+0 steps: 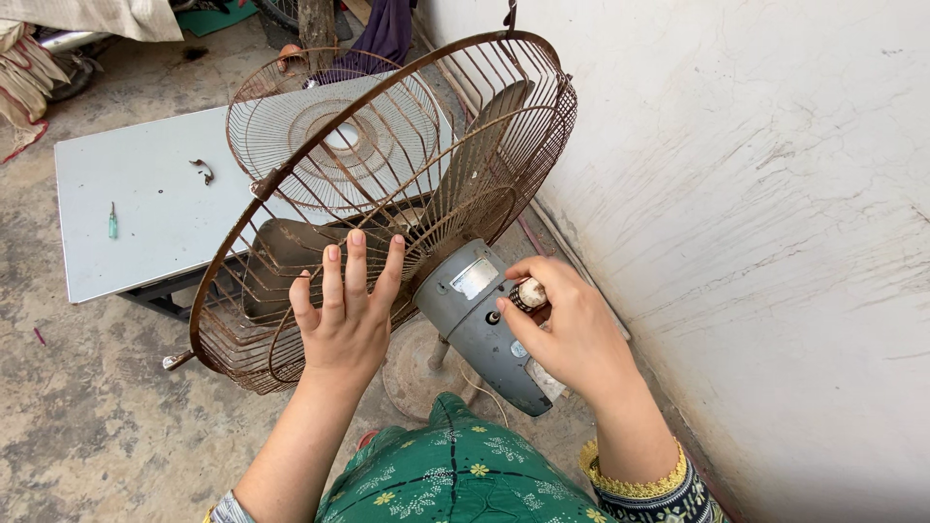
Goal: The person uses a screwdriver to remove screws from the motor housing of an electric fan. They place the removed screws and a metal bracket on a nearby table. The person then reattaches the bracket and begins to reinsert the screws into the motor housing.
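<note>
Fan [387, 213], rusty and tilted, standing on the floor [87, 416] beside a white wall [756, 194], its round base [412, 373] below. Rear cage and blades still mounted; front cage [334, 136] already off, lying flat on the grey desk [136, 194] behind. Grey motor housing [484, 329] intact, with a small knob [529, 293] on its back. Right hand [572, 334]: grip clenched on that knob, pinched between thumb and fingers. Left hand [347, 310]: grip released, fingers spread flat against the rear cage wires, steadying. On the desk also a small green screwdriver [112, 221] and a dark metal clip [202, 170], well apart from both hands.
</note>
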